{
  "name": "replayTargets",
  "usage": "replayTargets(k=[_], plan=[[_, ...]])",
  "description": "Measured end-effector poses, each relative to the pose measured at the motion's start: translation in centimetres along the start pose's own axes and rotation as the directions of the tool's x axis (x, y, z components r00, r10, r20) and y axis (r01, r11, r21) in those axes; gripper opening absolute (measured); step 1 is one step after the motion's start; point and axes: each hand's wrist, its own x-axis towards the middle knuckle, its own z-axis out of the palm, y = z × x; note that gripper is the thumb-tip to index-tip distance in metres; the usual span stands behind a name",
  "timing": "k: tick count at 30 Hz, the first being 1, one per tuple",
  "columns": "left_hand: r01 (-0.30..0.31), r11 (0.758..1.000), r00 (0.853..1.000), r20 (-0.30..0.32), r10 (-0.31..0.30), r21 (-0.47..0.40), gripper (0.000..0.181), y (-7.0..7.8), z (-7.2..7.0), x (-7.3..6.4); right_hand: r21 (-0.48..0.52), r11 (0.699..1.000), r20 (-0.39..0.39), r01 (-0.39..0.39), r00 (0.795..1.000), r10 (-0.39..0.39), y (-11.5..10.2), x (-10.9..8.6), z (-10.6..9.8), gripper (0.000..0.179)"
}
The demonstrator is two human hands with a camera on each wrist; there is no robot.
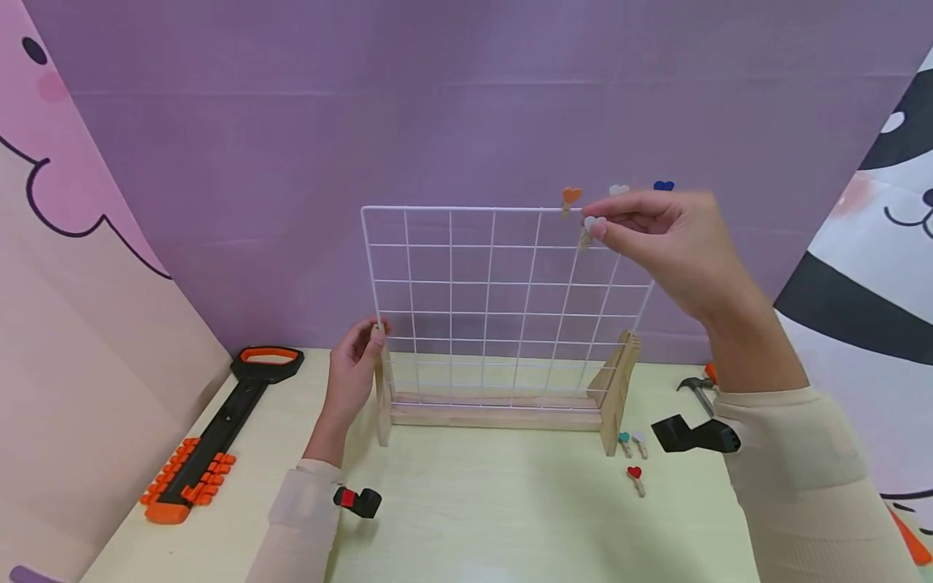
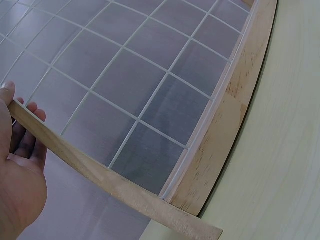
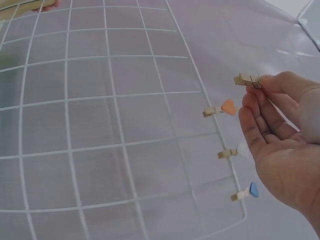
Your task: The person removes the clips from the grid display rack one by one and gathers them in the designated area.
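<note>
Between thumb and fingertips, my right hand (image 1: 681,251) pinches a small wooden clothespin (image 3: 246,80) topped by a whitish heart, in front of the upper right of a white wire grid (image 1: 466,283). Clipped along the grid's top edge are clothespins with an orange heart (image 3: 228,106), a white heart (image 3: 242,149) and a blue heart (image 3: 254,189). My left hand (image 1: 352,368) holds the wooden side post (image 2: 85,162) at the grid's left; its thumb and fingers lie on either side of the post's upper end. The grid stands upright in a wooden base (image 1: 496,416).
Right of the base lie clothespins with a teal heart (image 1: 624,441), a pale heart (image 1: 640,444) and a red heart (image 1: 636,479). A hammer (image 1: 698,390) lies partly behind my right forearm. On the table's left is a black and orange tool rack (image 1: 226,425). Purple cloth (image 1: 291,162) hangs behind.
</note>
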Motion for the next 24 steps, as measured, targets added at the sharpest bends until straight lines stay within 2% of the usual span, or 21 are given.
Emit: replayTargets(k=[3, 7, 13, 24], plan=[[0.005, 1.000, 1.000, -0.004, -0.005, 0.005, 0.035, 0.0, -0.1, 0.1, -0.109, 0.994, -0.016, -0.023, 1.000, 0.021, 0.6, -0.9, -0.1, 0.024], [0.018, 1.000, 1.000, -0.004, -0.018, 0.012, 0.035, -0.1, -0.1, 0.1, -0.174, 0.983, -0.023, -0.050, 0.999, 0.047, 1.7, -2.3, -0.1, 0.026], [0.017, 1.000, 1.000, 0.003, -0.017, 0.002, 0.035, -0.1, 0.0, 0.0, -0.203, 0.973, -0.033, -0.110, 0.994, 0.106, 3.6, -4.3, -0.1, 0.026], [0.003, 1.000, 1.000, -0.005, -0.003, 0.003, 0.036, 0.0, -0.1, 0.0, -0.201, 0.966, -0.021, -0.160, 0.987, 0.159, 7.2, -8.0, -0.7, 0.025]])
